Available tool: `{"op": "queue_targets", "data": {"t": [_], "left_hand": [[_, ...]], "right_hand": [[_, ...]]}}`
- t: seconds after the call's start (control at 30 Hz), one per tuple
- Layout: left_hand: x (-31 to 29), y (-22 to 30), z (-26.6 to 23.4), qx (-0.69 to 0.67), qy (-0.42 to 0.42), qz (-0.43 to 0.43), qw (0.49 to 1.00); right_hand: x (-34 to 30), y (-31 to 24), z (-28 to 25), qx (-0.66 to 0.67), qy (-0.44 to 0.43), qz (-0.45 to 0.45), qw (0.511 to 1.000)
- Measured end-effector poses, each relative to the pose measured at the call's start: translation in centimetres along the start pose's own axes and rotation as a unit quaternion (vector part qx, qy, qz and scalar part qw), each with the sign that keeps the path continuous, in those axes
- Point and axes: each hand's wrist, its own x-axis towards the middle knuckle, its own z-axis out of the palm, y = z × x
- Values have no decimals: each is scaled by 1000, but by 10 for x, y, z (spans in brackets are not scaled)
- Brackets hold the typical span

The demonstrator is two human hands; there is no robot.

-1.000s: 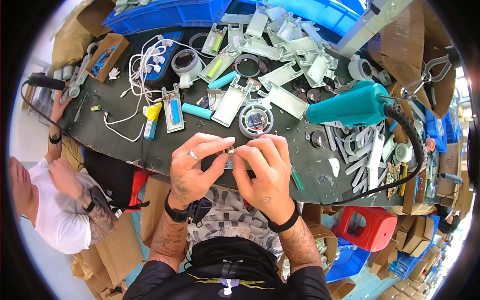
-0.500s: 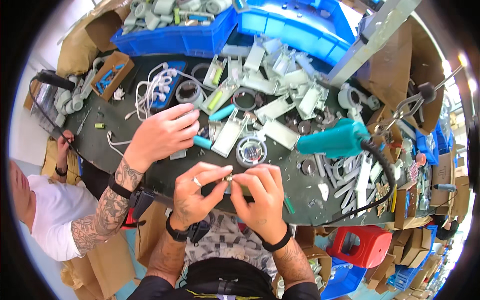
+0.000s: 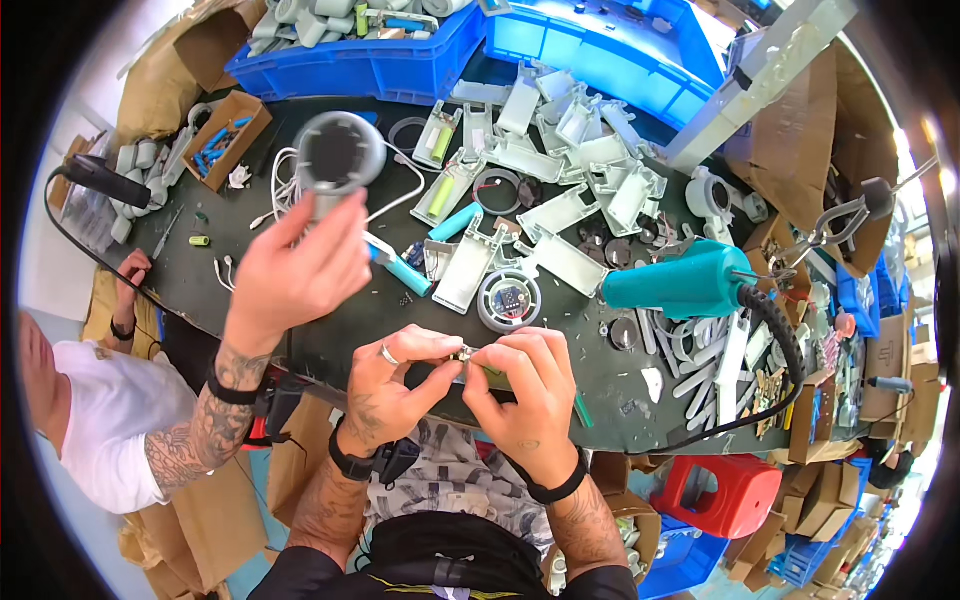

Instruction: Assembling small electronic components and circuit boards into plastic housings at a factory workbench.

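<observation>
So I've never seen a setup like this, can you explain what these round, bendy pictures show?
No robot arms here: just a person's bare left hand and right hand. All the pictures come from a wide fisheye camera on that person's head, looking down, so straight edges curve near the rim. The fingers of both hands hold a small metallic-looking piece, too tiny to identify. On the dark table lie pale plastic housings and a round part with a circuit board. On the left, a co-worker's hand holds up a grey ring-shaped part.
</observation>
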Motion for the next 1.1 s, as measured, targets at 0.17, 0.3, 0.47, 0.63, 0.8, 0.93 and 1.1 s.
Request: {"op": "queue_targets", "data": {"t": [0.17, 0.3, 0.47, 0.63, 0.8, 0.93, 1.1], "left_hand": [[-1, -1, -1, 10, 3, 10, 1000], [1, -2, -3, 38, -21, 23, 999], [0, 7, 3, -26, 6, -44, 999], [8, 12, -3, 23, -11, -31, 999], [8, 13, 3, 23, 14, -42, 999], [9, 11, 4, 12, 27, -65, 997], [8, 13, -6, 19, -40, -19, 999]], "right_hand": [[-1, 0, 0, 6, -7, -2, 1000], [-2, 1, -1, -5, -12, -8, 1000], [-1, -2, -6, 22, -31, 2, 999], [3, -4, -25, 0, -45, 25, 999], [-4, 3, -29, -67, -74, -7, 995], [-1, 2, -29, -88, -93, -12, 992], [10, 1, -27, -178, -134, -55, 973]]}}
